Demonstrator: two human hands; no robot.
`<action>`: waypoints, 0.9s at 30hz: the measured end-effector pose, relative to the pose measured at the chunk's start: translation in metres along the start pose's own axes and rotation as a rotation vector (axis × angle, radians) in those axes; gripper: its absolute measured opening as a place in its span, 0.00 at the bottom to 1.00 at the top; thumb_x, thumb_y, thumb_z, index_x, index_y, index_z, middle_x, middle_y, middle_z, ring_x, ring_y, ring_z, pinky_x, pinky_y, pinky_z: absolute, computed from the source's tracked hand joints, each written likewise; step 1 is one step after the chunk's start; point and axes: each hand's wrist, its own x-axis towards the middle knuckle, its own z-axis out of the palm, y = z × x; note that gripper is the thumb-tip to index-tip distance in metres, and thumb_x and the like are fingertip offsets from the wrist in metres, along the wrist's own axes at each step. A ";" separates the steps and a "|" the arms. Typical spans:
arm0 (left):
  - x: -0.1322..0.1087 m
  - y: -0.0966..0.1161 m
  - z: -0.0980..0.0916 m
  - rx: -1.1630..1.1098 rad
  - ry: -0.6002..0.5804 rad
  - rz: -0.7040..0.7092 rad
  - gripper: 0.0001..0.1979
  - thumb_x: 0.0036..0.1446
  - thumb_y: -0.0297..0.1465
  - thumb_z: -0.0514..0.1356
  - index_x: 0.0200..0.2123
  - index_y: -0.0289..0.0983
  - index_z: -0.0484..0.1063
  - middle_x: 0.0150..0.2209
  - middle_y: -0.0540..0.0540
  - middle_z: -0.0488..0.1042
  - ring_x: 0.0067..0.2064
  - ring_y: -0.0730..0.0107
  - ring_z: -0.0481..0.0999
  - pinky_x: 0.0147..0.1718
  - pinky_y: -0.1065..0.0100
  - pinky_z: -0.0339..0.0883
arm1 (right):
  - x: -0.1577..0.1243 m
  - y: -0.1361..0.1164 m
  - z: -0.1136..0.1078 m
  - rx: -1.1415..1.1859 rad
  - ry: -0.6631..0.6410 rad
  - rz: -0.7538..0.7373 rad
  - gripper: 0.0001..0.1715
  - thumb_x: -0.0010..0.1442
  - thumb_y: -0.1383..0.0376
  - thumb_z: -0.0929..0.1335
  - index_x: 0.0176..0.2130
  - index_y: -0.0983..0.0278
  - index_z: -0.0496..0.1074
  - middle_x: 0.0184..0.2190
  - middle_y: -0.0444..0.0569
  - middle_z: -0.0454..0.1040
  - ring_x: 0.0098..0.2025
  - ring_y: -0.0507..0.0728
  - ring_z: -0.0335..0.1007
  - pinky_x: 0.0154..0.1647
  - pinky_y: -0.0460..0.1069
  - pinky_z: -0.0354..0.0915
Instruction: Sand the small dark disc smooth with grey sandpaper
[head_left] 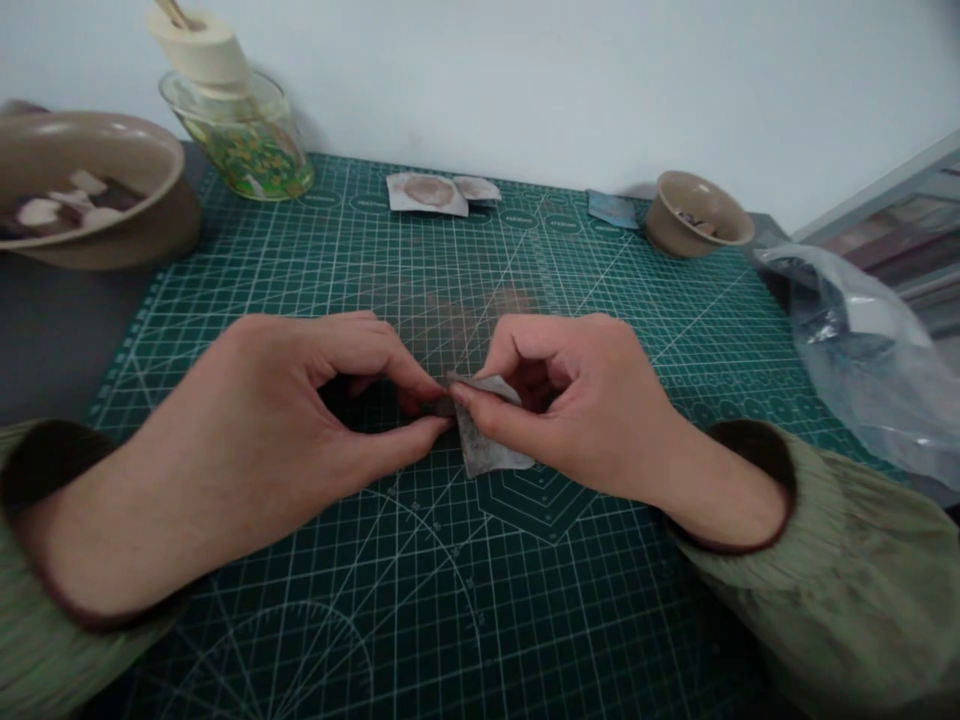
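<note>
Over the middle of the green cutting mat, my right hand pinches a small grey piece of sandpaper between thumb and forefinger; its lower part hangs free. My left hand is closed in a pinch, thumb and forefinger gripping a small dark grey-brown piece. Fingertips hide most of that piece, so its shape cannot be made out. The sandpaper's left edge touches the small piece, and the two hands nearly meet there. Brown dust is smeared on the mat just beyond my fingers.
Worn paper squares and a blue-grey sheet lie at the mat's back edge. A large brown bowl of chunks and a patterned glass jar stand left. Right are a small bowl and a clear plastic bag.
</note>
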 end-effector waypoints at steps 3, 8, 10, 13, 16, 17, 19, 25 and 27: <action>-0.002 -0.002 -0.001 0.009 -0.001 0.002 0.05 0.64 0.45 0.76 0.36 0.57 0.92 0.34 0.55 0.90 0.33 0.62 0.85 0.30 0.58 0.72 | 0.000 0.000 0.000 0.002 0.023 -0.001 0.29 0.74 0.56 0.87 0.33 0.57 0.72 0.30 0.39 0.77 0.34 0.54 0.73 0.39 0.53 0.66; -0.003 0.000 0.000 -0.003 -0.001 -0.001 0.05 0.64 0.42 0.75 0.34 0.56 0.92 0.33 0.56 0.89 0.32 0.64 0.84 0.30 0.59 0.70 | 0.000 -0.002 0.000 0.002 -0.004 0.001 0.29 0.76 0.55 0.86 0.33 0.58 0.72 0.29 0.39 0.76 0.33 0.53 0.72 0.38 0.53 0.64; -0.002 0.000 0.000 -0.002 0.000 0.011 0.05 0.64 0.43 0.76 0.35 0.55 0.92 0.33 0.56 0.89 0.32 0.64 0.84 0.30 0.60 0.70 | 0.001 -0.002 0.001 -0.006 0.014 -0.005 0.29 0.75 0.55 0.86 0.33 0.58 0.72 0.30 0.39 0.77 0.33 0.53 0.73 0.39 0.53 0.65; -0.002 0.001 -0.001 -0.006 -0.013 0.013 0.05 0.65 0.42 0.75 0.35 0.54 0.92 0.34 0.56 0.90 0.32 0.65 0.84 0.31 0.61 0.70 | 0.001 0.001 0.003 0.014 0.010 -0.022 0.29 0.76 0.55 0.86 0.33 0.58 0.72 0.29 0.38 0.76 0.33 0.53 0.72 0.37 0.52 0.64; -0.003 0.001 -0.002 -0.014 -0.008 0.029 0.05 0.66 0.40 0.75 0.36 0.53 0.92 0.35 0.56 0.90 0.33 0.66 0.85 0.32 0.62 0.70 | 0.001 0.005 0.004 0.046 0.041 -0.045 0.28 0.75 0.55 0.86 0.33 0.58 0.73 0.29 0.38 0.75 0.33 0.52 0.71 0.36 0.52 0.63; -0.003 0.001 -0.002 -0.013 -0.004 0.036 0.05 0.67 0.40 0.75 0.36 0.53 0.92 0.35 0.56 0.90 0.33 0.66 0.85 0.32 0.62 0.70 | 0.001 0.006 0.004 0.061 0.029 -0.044 0.29 0.75 0.55 0.87 0.33 0.58 0.73 0.29 0.38 0.76 0.33 0.52 0.71 0.36 0.51 0.63; -0.004 0.001 -0.002 -0.010 -0.001 0.041 0.05 0.67 0.40 0.75 0.37 0.53 0.93 0.34 0.56 0.90 0.33 0.66 0.84 0.32 0.62 0.69 | 0.001 0.007 0.002 0.089 -0.012 -0.031 0.29 0.74 0.56 0.87 0.32 0.58 0.72 0.28 0.38 0.75 0.32 0.52 0.70 0.34 0.51 0.63; -0.002 -0.003 0.001 -0.039 0.006 0.036 0.04 0.64 0.39 0.76 0.35 0.55 0.93 0.33 0.57 0.89 0.31 0.68 0.84 0.30 0.63 0.68 | 0.002 0.006 0.000 0.068 -0.021 -0.038 0.29 0.74 0.56 0.87 0.32 0.58 0.73 0.29 0.38 0.76 0.33 0.52 0.71 0.35 0.51 0.64; -0.001 -0.002 0.002 -0.036 -0.004 0.037 0.04 0.66 0.38 0.76 0.36 0.54 0.94 0.34 0.56 0.90 0.33 0.67 0.85 0.31 0.63 0.70 | 0.001 0.007 0.000 0.074 -0.025 -0.037 0.29 0.75 0.56 0.87 0.33 0.58 0.72 0.28 0.38 0.76 0.32 0.52 0.70 0.33 0.51 0.63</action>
